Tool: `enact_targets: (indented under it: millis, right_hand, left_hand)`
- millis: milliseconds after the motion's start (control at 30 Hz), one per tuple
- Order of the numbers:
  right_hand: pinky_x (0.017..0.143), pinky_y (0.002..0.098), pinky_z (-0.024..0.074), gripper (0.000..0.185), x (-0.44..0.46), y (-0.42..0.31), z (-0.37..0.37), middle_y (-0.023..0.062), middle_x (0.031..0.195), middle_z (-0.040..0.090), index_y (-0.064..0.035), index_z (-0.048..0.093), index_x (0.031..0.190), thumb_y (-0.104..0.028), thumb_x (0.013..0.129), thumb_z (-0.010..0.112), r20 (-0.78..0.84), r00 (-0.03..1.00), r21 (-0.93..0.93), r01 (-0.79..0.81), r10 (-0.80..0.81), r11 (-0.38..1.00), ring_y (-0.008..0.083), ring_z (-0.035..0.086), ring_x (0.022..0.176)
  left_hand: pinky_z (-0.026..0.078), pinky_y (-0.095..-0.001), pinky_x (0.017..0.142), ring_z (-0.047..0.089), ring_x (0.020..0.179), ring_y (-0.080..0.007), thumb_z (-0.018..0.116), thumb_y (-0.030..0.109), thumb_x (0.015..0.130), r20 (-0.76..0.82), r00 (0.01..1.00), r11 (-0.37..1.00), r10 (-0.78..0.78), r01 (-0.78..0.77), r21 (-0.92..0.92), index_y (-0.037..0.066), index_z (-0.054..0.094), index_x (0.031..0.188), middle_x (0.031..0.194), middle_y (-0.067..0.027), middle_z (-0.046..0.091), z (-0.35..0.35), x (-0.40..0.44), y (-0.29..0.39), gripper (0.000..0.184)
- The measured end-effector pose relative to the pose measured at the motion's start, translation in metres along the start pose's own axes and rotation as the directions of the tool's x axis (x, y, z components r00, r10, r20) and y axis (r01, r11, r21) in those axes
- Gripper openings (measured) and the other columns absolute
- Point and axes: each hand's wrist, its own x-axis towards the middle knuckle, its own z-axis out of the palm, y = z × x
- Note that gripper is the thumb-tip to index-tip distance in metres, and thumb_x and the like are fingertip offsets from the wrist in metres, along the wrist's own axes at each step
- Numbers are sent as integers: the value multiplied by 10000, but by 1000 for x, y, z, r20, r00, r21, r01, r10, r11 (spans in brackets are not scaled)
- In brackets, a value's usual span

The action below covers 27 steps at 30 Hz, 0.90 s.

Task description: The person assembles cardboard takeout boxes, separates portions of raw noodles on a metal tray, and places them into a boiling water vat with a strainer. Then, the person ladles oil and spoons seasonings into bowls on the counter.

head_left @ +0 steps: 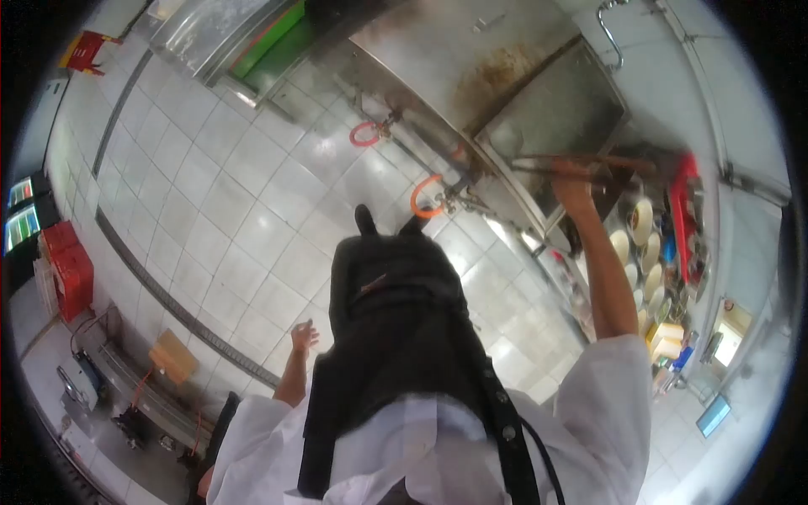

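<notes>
My right hand [572,189] is closed around two long, thin handles [619,160] at the right end of the steel cooking station. The handles look brown at one end and lead left over a square recessed metal panel [555,118]. Blur hides what the far ends of these tools are. My left hand [305,337] hangs low beside my dark apron [396,320], over the tiled floor, with its fingers apart and nothing in it.
Two round valve handles, one red [364,134] and one orange [427,196], stick out from the station's front. Several seasoning bowls [641,220] stand at the right by a red tray [683,215]. A faucet [608,34] is behind. Red crates [69,268] and a drain channel [160,295] lie left.
</notes>
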Motion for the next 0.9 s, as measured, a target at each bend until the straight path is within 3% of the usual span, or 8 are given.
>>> enact_targets:
  millis: [100, 133, 267, 533, 633, 800, 867, 900]
  right_hand:
    - [667, 408, 479, 168, -17, 6, 11, 138, 816, 608, -74, 598, 840, -186, 775, 491, -353, 912, 68, 248, -209, 966, 284, 611, 817]
    - [701, 399, 477, 155, -8, 8, -11, 108, 857, 605, -85, 598, 854, -177, 782, 497, -41, 993, 35, 116, -114, 993, 249, 606, 843]
    - [713, 385, 481, 156, -12, 39, 56, 103, 910, 600, -96, 608, 881, -169, 792, 502, -153, 971, 119, 202, -183, 972, 232, 596, 871]
    - [715, 405, 465, 136, -30, 26, 32, 120, 830, 582, -94, 605, 832, -142, 749, 509, -326, 858, -431, 238, -397, 870, 280, 577, 799]
    - [736, 400, 464, 146, -27, 26, 6, 108, 859, 592, -96, 606, 854, -136, 755, 505, -310, 927, 66, 240, -209, 968, 276, 579, 807]
    - [811, 399, 472, 226, -18, 39, 22, 122, 961, 610, -83, 608, 984, -182, 828, 478, -359, 913, -43, 194, -196, 980, 290, 588, 924]
    - [831, 418, 463, 229, -20, 35, 16, 112, 977, 611, -75, 606, 973, -192, 837, 464, 298, 937, 60, 174, -184, 983, 286, 589, 948]
    - [831, 418, 463, 229, -17, 39, 16, 112, 977, 611, -75, 606, 973, -192, 837, 464, 290, 940, 56, 174, -183, 983, 286, 589, 948]
  left_hand:
    - [518, -380, 610, 612, 699, -229, 608, 315, 829, -29, 998, 999, -52, 51, -12, 61, 499, 1043, 842, -107, 591, 16, 4, 8, 350]
    - [519, -380, 613, 615, 704, -234, 605, 305, 832, -29, 999, 999, -20, 19, -46, 58, 495, 1049, 855, -110, 592, 24, 5, 11, 346]
    - [516, -369, 613, 618, 729, -241, 584, 305, 840, -12, 999, 997, 50, -51, -56, 36, 493, 1064, 888, -130, 596, 40, -1, 26, 362]
    - [514, -372, 614, 616, 733, -249, 552, 283, 849, -37, 997, 998, 62, -62, 8, 33, 496, 1061, 880, -143, 592, 65, -12, 44, 332]
    - [512, -369, 607, 616, 721, -244, 556, 290, 849, -20, 996, 997, 81, -81, 6, 41, 494, 1063, 872, -136, 591, 72, -6, 45, 335]
    - [516, -368, 615, 615, 719, -246, 528, 271, 865, -14, 996, 996, 86, -86, -6, 43, 500, 1066, 890, -140, 592, 77, -9, 39, 305]
    - [515, -362, 613, 613, 719, -239, 496, 254, 882, -2, 998, 998, 61, -61, 27, 43, 504, 1076, 886, -137, 594, 77, -18, 28, 286]
    - [515, -362, 613, 613, 719, -239, 496, 254, 882, -1, 998, 997, 68, -68, 22, 43, 504, 1076, 886, -137, 594, 84, -16, 30, 286]
